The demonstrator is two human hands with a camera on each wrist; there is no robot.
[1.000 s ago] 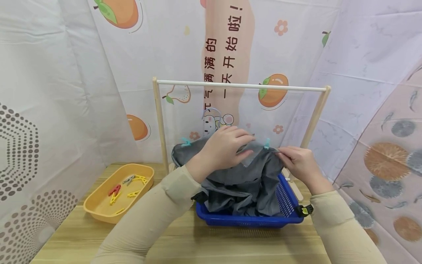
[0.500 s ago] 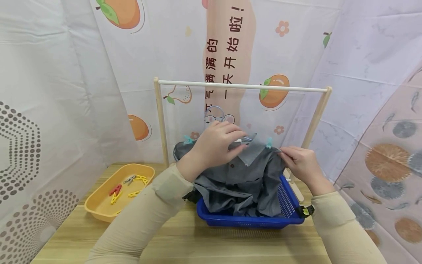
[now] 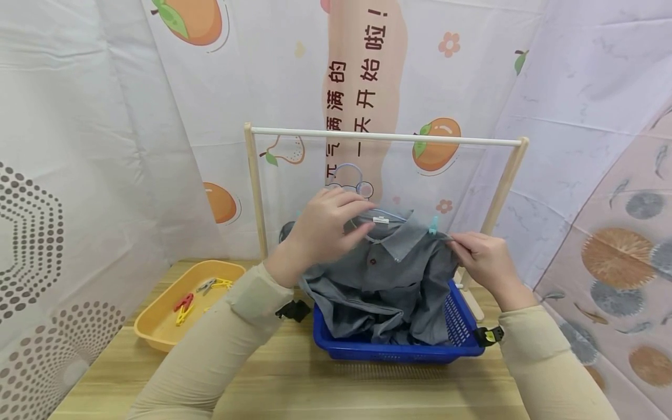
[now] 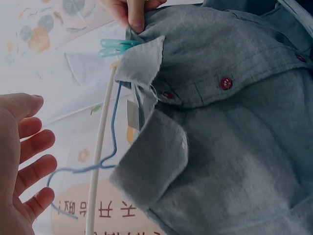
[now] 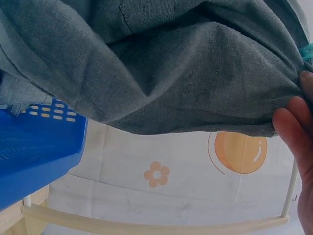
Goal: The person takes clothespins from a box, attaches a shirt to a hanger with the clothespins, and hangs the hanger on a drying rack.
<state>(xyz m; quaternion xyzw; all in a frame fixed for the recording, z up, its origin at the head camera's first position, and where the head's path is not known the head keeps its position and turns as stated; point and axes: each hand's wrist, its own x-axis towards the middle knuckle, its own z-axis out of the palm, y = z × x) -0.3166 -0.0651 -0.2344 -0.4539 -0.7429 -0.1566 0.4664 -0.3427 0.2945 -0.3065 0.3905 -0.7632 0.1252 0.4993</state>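
A grey shirt (image 3: 391, 271) with a collar and dark red buttons sits on a blue hanger (image 4: 114, 129), its lower part lying in a blue basket (image 3: 394, 352). A teal clothespin (image 3: 433, 226) clips its right shoulder. Beside that clip my right hand (image 3: 484, 259) pinches the shoulder fabric between thumb and fingers. My left hand (image 3: 324, 226), fingers spread and loosely bent, hovers in front of the collar; the left wrist view shows it apart from the shirt and holding nothing. Behind it, the other teal clothespin is almost wholly hidden.
A drying rack with a white rod (image 3: 383, 137) and wooden posts (image 3: 256, 192) stands behind the shirt. On the wooden table (image 3: 294, 385), at the left, an orange-yellow tray (image 3: 149, 332) holds several red, yellow and grey clothespins. Printed curtains surround the table.
My left hand has moved left and slightly up, uncovering the collar, its label and a button. The shirt's collar and the hanger hook have risen a little; my right hand keeps its pinch.
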